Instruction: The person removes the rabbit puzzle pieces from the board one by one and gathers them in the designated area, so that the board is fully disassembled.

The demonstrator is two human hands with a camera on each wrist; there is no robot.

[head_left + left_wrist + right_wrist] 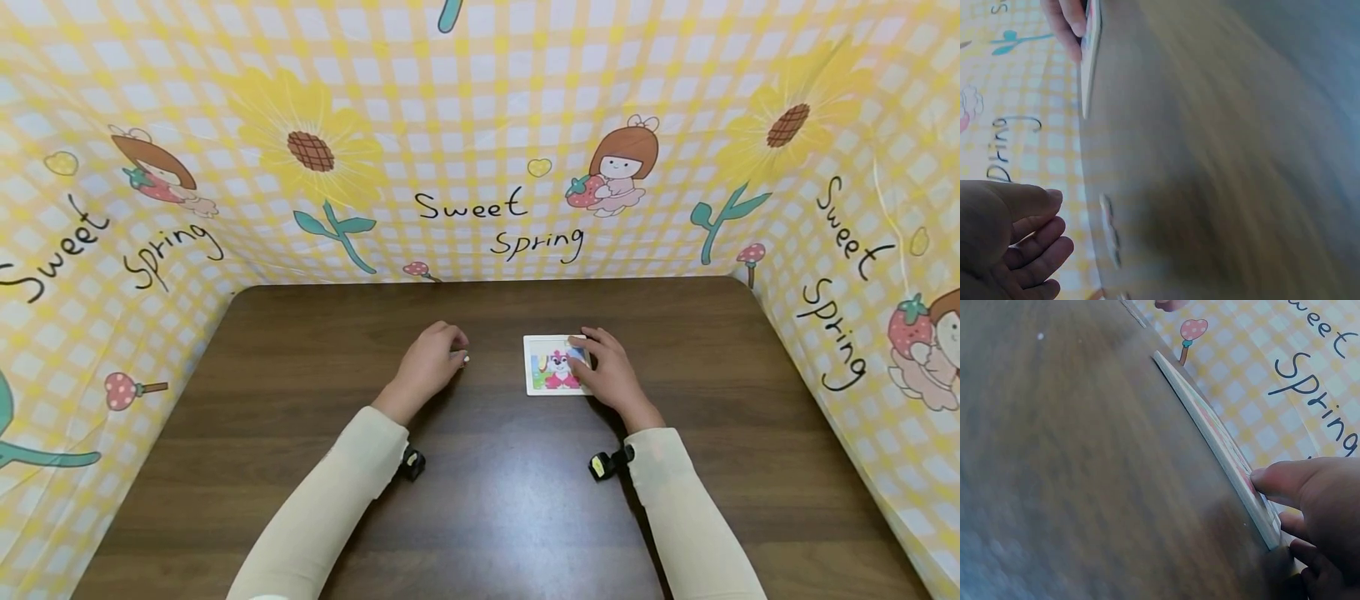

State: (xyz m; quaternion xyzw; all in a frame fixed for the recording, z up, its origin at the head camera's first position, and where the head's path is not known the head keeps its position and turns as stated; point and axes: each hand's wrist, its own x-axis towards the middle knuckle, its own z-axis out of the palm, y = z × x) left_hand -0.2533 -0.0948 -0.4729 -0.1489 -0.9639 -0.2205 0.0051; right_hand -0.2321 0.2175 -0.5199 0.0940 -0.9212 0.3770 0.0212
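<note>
Your right hand [611,375] rests on one small picture board [551,367], a white-framed card with a cartoon figure, lying flat on the dark wooden table [480,517] slightly right of centre. The fingers curl over the board's right edge and far corner, the thumb against its near side; in the right wrist view a fingertip [1272,478] presses on the top face of the board [1210,428], whose thin edge lies flush to the wood. Your left hand [429,367] lies well apart from the board, to its left, fingers loosely curled, with one small white piece [466,359] at the fingertips; whether it is pinched or merely touched cannot be told. The left wrist view shows those fingers [1035,240] relaxed and two or three small pale pieces [1109,228] on the wood just beside them, blurred. Bare table lies on every side of the board. A yellow checked cloth [480,125] printed with sunflowers walls the table's far, left and right edges.
</note>
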